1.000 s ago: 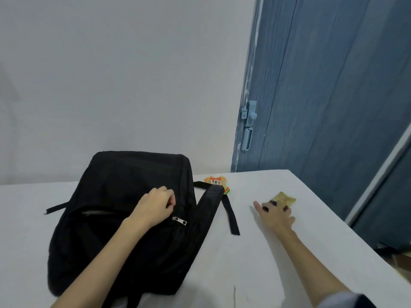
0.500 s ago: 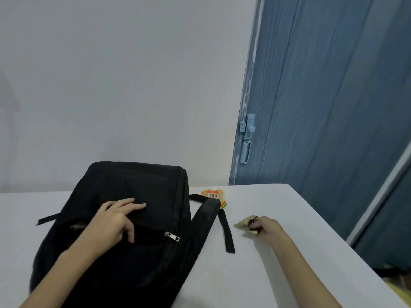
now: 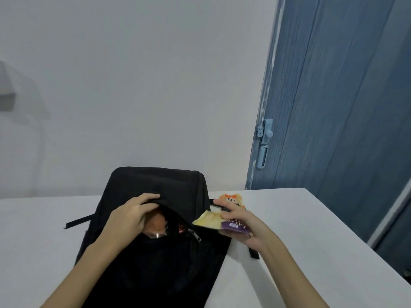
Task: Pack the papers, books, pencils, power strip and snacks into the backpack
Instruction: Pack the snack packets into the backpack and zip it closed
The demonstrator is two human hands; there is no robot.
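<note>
The backpack [image 3: 155, 218] is lying on the tabletop [image 3: 311, 252], its front pocket being held open by the left hand [image 3: 131, 216], fingers curled round the flap. A yellow-and-purple snack packet [image 3: 220, 222] is being pinched by the right hand [image 3: 244, 225] just beside the opening. Something orange-brown is already showing inside. 1 orange snack [image 3: 231, 198] is waiting behind the backpack, so packing is judged nearly done.

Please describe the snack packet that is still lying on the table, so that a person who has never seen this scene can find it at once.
Start at the black backpack on the white table. Look just past its right shoulder, near the blue door: the orange and white snack packet lies there. Unlike the yellow and purple packet held in the right hand, no hand touches it.
</note>
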